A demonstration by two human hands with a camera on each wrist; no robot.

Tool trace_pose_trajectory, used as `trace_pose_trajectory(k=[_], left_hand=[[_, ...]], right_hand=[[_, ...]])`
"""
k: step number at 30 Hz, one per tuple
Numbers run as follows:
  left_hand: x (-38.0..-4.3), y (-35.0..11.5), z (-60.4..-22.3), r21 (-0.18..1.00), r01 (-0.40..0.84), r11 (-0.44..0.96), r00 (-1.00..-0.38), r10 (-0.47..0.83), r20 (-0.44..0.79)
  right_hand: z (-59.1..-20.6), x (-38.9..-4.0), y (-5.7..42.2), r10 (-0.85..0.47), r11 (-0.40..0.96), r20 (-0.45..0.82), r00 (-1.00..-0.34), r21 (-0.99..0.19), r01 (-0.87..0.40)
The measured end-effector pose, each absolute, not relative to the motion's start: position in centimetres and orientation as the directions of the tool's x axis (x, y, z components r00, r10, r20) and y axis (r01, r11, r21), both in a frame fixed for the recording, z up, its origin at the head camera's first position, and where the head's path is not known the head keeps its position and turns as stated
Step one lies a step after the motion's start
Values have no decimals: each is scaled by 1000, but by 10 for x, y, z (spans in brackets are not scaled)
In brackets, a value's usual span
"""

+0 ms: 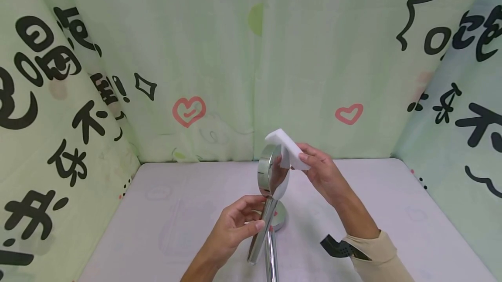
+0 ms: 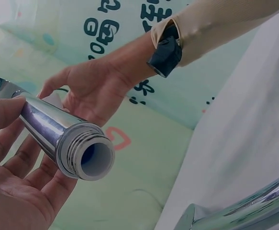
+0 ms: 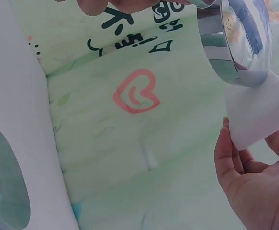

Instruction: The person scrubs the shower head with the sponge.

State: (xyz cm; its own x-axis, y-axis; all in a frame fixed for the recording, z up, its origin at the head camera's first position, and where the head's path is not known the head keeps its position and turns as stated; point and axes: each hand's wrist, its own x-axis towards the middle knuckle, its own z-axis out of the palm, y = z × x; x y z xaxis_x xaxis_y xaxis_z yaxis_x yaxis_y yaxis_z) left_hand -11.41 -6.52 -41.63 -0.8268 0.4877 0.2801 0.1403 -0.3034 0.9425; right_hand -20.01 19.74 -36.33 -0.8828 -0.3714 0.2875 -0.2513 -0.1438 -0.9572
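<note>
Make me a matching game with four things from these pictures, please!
Things:
1. shiny chrome shower head
2. soft-looking white block
3. second chrome, round-headed object
4. black wrist-worn piece

Places:
A. At the cuff of the beige sleeve
B. Held in the right hand
C. In neither hand, and in the head view partly hidden behind thing 1
D. Held by its handle in the left hand

Right pairs: 1-D, 2-B, 3-C, 4-A
</note>
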Motion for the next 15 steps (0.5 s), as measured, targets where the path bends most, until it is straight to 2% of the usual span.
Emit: trace_pose_trajectory(k=[15], left_hand=[[-116,-67,-413,917,210,-340,-806,471,359]], right_hand=[[-370,-200,196,-407,-130,281,-869,-960,-249]])
